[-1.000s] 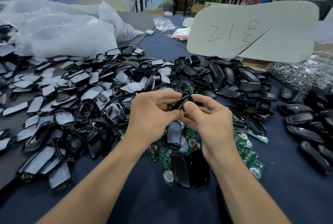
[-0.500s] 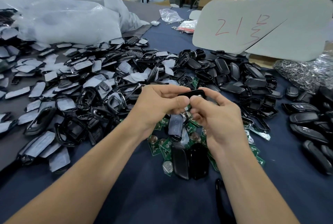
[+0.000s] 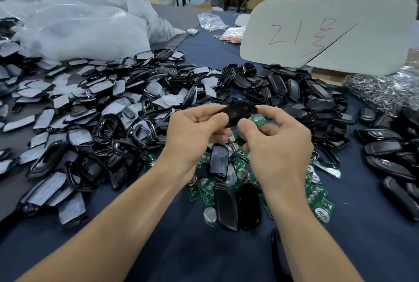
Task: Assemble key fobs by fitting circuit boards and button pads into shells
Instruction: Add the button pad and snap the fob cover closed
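black shell (image 3: 240, 111) in left hand (image 3: 195, 132); right hand (image 3: 278, 145) pinches green circuit board (image 3: 257, 120)

Left hand (image 3: 192, 136), right hand (image 3: 280, 145), one held shell (image 3: 238, 111), two closed fobs (image 3: 226, 206), uncounted loose shells (image 3: 322, 104), circuit boards (image 3: 318, 197).

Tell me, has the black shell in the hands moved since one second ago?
Yes, slightly. The black shell, pinched between left hand and right hand, now sits farther up from the two black fobs lying below it, away from the person.
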`<state>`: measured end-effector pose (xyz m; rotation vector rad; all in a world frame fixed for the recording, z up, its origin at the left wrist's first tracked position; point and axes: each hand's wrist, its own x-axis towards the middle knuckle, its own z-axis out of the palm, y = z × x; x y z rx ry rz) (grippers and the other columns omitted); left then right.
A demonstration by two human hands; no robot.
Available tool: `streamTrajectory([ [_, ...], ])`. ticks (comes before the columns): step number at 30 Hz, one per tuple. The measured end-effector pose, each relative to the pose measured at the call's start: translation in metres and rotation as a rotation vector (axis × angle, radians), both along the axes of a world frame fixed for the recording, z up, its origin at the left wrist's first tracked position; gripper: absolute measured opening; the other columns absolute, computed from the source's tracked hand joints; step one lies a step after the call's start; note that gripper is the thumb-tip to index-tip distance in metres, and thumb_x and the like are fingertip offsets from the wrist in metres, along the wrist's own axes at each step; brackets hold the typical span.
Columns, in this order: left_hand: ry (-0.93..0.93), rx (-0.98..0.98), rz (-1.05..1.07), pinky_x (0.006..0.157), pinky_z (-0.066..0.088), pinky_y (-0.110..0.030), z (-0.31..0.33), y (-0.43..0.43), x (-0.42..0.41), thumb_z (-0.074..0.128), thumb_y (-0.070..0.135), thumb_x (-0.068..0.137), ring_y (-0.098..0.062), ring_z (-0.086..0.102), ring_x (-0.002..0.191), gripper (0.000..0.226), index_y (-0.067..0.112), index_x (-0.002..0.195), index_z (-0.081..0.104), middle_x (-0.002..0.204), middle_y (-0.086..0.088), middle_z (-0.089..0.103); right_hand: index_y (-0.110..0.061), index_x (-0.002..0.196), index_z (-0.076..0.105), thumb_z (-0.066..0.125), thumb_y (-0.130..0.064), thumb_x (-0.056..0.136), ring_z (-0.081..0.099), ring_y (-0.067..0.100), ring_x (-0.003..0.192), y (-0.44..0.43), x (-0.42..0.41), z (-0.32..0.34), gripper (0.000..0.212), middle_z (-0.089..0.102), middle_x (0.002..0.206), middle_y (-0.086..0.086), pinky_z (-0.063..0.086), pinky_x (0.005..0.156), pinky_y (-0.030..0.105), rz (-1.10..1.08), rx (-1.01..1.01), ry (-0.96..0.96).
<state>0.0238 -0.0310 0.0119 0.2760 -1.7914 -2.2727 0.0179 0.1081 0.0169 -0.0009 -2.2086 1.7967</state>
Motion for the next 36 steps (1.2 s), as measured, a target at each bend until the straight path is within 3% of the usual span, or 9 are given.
streamTrajectory([
  [4, -0.085, 0.006, 0.139, 0.063, 0.060, -0.021, -0.003, -0.007, -0.004, 0.072, -0.003, 0.093, -0.020, 0.077, 0.068, 0.018, 0.014, 0.098, 0.073, 0.074, -0.005, 0.078, -0.034, 0.086, 0.076, 0.080, -0.030, 0.087, 0.054, 0.004, 0.047, 0.004, -0.001, 0.000, 0.006, 0.068, 0.061, -0.014, 0.046, 0.047, 0.021, -0.047, 0.052, 0.103],
  [9, -0.073, -0.177, 0.122, 0.060, 0.059, -0.022, -0.005, -0.006, -0.004, 0.075, -0.001, 0.090, -0.020, 0.078, 0.066, 0.026, 0.024, 0.096, 0.075, 0.074, -0.003, 0.079, -0.041, 0.081, 0.078, 0.085, -0.029, 0.084, 0.062, 0.008, 0.083, 0.008, -0.003, -0.002, 0.013, 0.066, 0.080, -0.016, 0.048, 0.071, 0.022, -0.056, 0.187, 0.138],
  [13, -0.077, -0.345, 0.100, 0.065, 0.061, -0.025, -0.008, -0.002, -0.003, 0.081, 0.011, 0.083, -0.013, 0.077, 0.068, 0.024, 0.035, 0.085, 0.080, 0.076, 0.006, 0.080, -0.040, 0.076, 0.078, 0.083, -0.028, 0.084, 0.060, 0.001, 0.059, 0.012, -0.010, -0.006, 0.015, 0.070, 0.069, -0.022, 0.044, 0.056, 0.013, 0.002, 0.129, 0.098],
  [16, -0.089, -0.409, 0.078, 0.069, 0.061, -0.026, -0.008, 0.000, -0.002, 0.081, 0.014, 0.083, -0.012, 0.078, 0.070, 0.034, 0.047, 0.073, 0.080, 0.073, 0.008, 0.079, -0.040, 0.088, 0.081, 0.073, -0.030, 0.089, 0.056, 0.002, 0.053, 0.011, -0.013, -0.011, 0.013, 0.069, 0.063, -0.015, 0.046, 0.056, 0.024, 0.082, 0.023, 0.050],
  [18, -0.096, -0.393, 0.071, 0.065, 0.061, -0.023, -0.008, 0.000, -0.003, 0.080, 0.011, 0.085, -0.015, 0.078, 0.069, 0.034, 0.042, 0.073, 0.080, 0.072, 0.005, 0.079, -0.040, 0.092, 0.081, 0.068, -0.029, 0.091, 0.056, 0.007, 0.057, 0.009, -0.015, -0.012, 0.017, 0.069, 0.064, -0.011, 0.049, 0.057, 0.033, 0.135, -0.033, 0.034],
  [23, -0.097, -0.308, 0.032, 0.062, 0.060, -0.021, -0.004, 0.000, -0.003, 0.077, 0.001, 0.089, -0.018, 0.079, 0.069, 0.029, 0.029, 0.083, 0.079, 0.075, -0.001, 0.080, -0.033, 0.088, 0.084, 0.082, -0.019, 0.083, 0.075, 0.014, 0.087, 0.009, -0.020, -0.016, 0.015, 0.079, 0.088, -0.006, 0.061, 0.085, 0.037, 0.142, -0.159, 0.006],
  [28, -0.090, -0.240, -0.012, 0.062, 0.060, -0.021, -0.002, 0.002, -0.001, 0.075, -0.004, 0.090, -0.019, 0.078, 0.068, 0.033, 0.027, 0.081, 0.079, 0.077, -0.005, 0.080, -0.031, 0.078, 0.083, 0.089, -0.023, 0.071, 0.071, 0.021, 0.067, 0.011, -0.021, -0.018, 0.012, 0.077, 0.073, 0.003, 0.062, 0.067, 0.035, 0.083, -0.196, -0.015],
  [32, -0.065, -0.207, -0.070, 0.065, 0.062, -0.023, 0.001, 0.004, 0.000, 0.073, -0.006, 0.091, -0.020, 0.079, 0.071, 0.046, 0.033, 0.069, 0.082, 0.079, -0.005, 0.080, -0.031, 0.076, 0.083, 0.088, -0.028, 0.072, 0.063, 0.020, 0.066, 0.011, -0.021, -0.020, 0.007, 0.077, 0.073, 0.007, 0.060, 0.068, 0.050, 0.088, -0.171, -0.059],
  [36, -0.048, -0.185, -0.080, 0.066, 0.062, -0.025, 0.001, 0.003, 0.000, 0.071, -0.009, 0.091, -0.024, 0.079, 0.074, 0.039, 0.027, 0.081, 0.083, 0.082, -0.009, 0.081, -0.032, 0.076, 0.082, 0.086, -0.035, 0.071, 0.063, 0.014, 0.063, 0.010, -0.023, -0.021, 0.006, 0.076, 0.071, 0.003, 0.060, 0.068, 0.048, 0.066, -0.143, -0.046],
])
